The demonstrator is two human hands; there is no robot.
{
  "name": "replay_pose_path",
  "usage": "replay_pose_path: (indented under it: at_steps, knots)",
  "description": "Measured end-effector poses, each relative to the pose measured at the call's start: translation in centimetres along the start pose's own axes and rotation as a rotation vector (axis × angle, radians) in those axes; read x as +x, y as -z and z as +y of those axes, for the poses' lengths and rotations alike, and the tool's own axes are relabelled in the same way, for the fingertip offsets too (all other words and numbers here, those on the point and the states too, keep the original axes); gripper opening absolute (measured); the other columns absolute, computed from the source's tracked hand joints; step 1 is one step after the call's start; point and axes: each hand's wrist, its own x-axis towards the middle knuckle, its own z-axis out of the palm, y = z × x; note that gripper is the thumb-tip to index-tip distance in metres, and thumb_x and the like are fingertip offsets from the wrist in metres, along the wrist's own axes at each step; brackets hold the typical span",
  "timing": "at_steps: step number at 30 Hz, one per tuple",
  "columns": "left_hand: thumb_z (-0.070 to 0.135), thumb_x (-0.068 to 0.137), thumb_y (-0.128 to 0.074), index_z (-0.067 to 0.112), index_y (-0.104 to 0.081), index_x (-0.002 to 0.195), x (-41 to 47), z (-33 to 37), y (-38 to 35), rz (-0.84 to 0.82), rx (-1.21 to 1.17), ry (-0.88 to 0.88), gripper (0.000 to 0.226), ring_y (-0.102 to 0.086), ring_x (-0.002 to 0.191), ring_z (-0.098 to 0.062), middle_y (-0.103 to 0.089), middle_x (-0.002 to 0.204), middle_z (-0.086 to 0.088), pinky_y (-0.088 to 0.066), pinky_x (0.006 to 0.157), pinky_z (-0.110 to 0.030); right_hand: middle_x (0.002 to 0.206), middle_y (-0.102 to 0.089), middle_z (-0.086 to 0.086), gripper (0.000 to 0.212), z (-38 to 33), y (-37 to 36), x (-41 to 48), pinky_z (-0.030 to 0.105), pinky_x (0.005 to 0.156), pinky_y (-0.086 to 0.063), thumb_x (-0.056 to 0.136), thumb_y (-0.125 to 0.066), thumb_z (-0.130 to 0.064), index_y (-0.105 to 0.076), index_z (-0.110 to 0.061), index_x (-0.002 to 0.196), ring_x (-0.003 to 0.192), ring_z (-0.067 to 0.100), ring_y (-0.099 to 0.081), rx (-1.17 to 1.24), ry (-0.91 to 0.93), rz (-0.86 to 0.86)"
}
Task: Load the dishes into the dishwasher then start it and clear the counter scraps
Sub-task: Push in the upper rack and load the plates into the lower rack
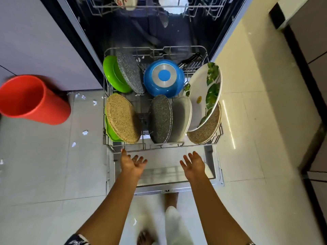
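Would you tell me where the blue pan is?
Head view: the blue pan sits upside down at the back of the lower rack, between a grey speckled plate and the leaf-patterned plate.

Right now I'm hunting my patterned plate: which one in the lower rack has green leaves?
The big white plate, far right in the rack; others are green, grey, tan or plain white.

Pulled-out lower rack over open dishwasher door; plates on edge, blue pan upside down.
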Motion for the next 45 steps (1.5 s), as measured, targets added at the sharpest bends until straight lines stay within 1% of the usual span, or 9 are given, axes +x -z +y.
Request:
replay_pose_path:
  at_steps: [4, 9, 14, 23, 30, 34, 38, 42, 45]
  knots:
    - [0.046, 0.099, -0.033, 0.025, -0.011, 0.151, 1.6, -0.6, -1.3, -0.045, -0.073, -0.016, 0.060, -0.022, 0.142, -0.037, -0.016, 0.157, -0.013, -0.017, 0.112, -0.057, 0.150, -0.034, 0.006, 0.042, -1.0, -1.4, 1.8, 0.050, 0.107, -0.031, 0.102, -0.036, -0.024, -0.034, -0.016, 0.143, 0.135, 0.032, -0.037, 0.037, 0.005, -0.030]
    - [0.041, 0.101, -0.031, 0.028, -0.013, 0.151, 2.3, -0.8, -1.9, -0.028, -0.142, -0.021, 0.055, -0.023, 0.141, -0.038, -0.016, 0.157, -0.014, -0.018, 0.111, -0.060, 0.122, -0.053, 0.004, 0.022, -1.3, -2.3, 3.3, 0.048, 0.101, -0.036, 0.101, -0.037, -0.017, -0.049, -0.013, 0.120, 0.125, 0.027, -0.048, 0.062, 0.006, -0.019]
    - [0.039, 0.101, -0.033, 0.022, -0.018, 0.150, 2.6, -0.1, -2.9, -0.041, -0.217, -0.032, 0.054, -0.027, 0.137, -0.043, -0.020, 0.154, -0.017, -0.027, 0.107, -0.060, 0.137, -0.048, 0.004, 0.037, -1.8, -3.3, 4.1, 0.051, 0.098, -0.039, 0.102, -0.035, -0.020, -0.042, -0.015, 0.138, 0.112, 0.025, -0.051, 0.089, 0.023, -0.067]
    - [0.047, 0.096, -0.039, 0.019, -0.026, 0.146, 4.5, 3.0, -8.0, -0.125, -0.241, -0.056, 0.059, -0.036, 0.132, -0.044, -0.026, 0.152, -0.019, -0.035, 0.100, -0.060, 0.143, -0.043, 0.007, 0.041, -4.1, -9.1, 5.6, 0.049, 0.092, -0.049, 0.102, -0.038, -0.025, -0.039, -0.015, 0.141, 0.108, 0.024, -0.053, 0.137, 0.084, -0.068]
    - [0.048, 0.096, -0.037, 0.013, -0.040, 0.137, 6.4, 5.8, -13.2, -0.165, -0.223, -0.083, 0.054, -0.046, 0.124, -0.042, -0.042, 0.141, -0.022, -0.040, 0.097, -0.057, 0.147, -0.039, 0.008, 0.040, -7.4, -13.9, 7.8, 0.049, 0.091, -0.049, 0.102, -0.036, -0.026, -0.039, -0.017, 0.142, 0.121, 0.028, -0.052, 0.065, 0.099, -0.113]
    - [0.050, 0.097, -0.031, 0.014, -0.026, 0.146, 7.1, 7.3, -16.1, -0.160, -0.214, -0.088, 0.061, -0.037, 0.132, -0.041, -0.030, 0.148, -0.023, -0.036, 0.100, -0.053, 0.142, -0.045, 0.006, 0.039, -9.4, -16.3, 8.5, 0.048, 0.093, -0.048, 0.103, -0.034, -0.025, -0.040, -0.017, 0.141, 0.106, 0.024, -0.057, -0.039, 0.114, -0.145]
    - [0.052, 0.097, -0.032, 0.018, -0.011, 0.151, 7.7, 8.3, -18.4, -0.179, -0.225, -0.101, 0.067, -0.027, 0.137, -0.044, -0.018, 0.154, -0.022, -0.027, 0.108, -0.058, 0.135, -0.050, 0.006, 0.038, -11.3, -18.0, 9.2, 0.043, 0.088, -0.048, 0.103, -0.033, -0.020, -0.041, -0.012, 0.140, 0.112, 0.024, -0.057, -0.093, 0.095, -0.170]
    - [0.053, 0.096, -0.034, 0.017, -0.014, 0.151, 8.7, 9.4, -20.4, -0.218, -0.218, -0.124, 0.069, -0.032, 0.134, -0.044, -0.020, 0.153, -0.023, -0.028, 0.107, -0.060, 0.140, -0.048, 0.005, 0.039, -12.2, -19.7, 10.2, 0.046, 0.097, -0.045, 0.103, -0.031, -0.020, -0.041, -0.013, 0.140, 0.118, 0.024, -0.055, -0.097, 0.108, -0.210]
    - [0.053, 0.095, -0.034, 0.013, -0.025, 0.146, 9.6, 10.2, -22.1, -0.244, -0.214, -0.148, 0.066, -0.041, 0.126, -0.043, -0.030, 0.147, -0.024, -0.034, 0.104, -0.058, 0.142, -0.047, 0.005, 0.039, -13.0, -21.3, 10.8, 0.045, 0.101, -0.042, 0.103, -0.032, -0.022, -0.041, -0.015, 0.140, 0.123, 0.024, -0.052, -0.112, 0.141, -0.241]
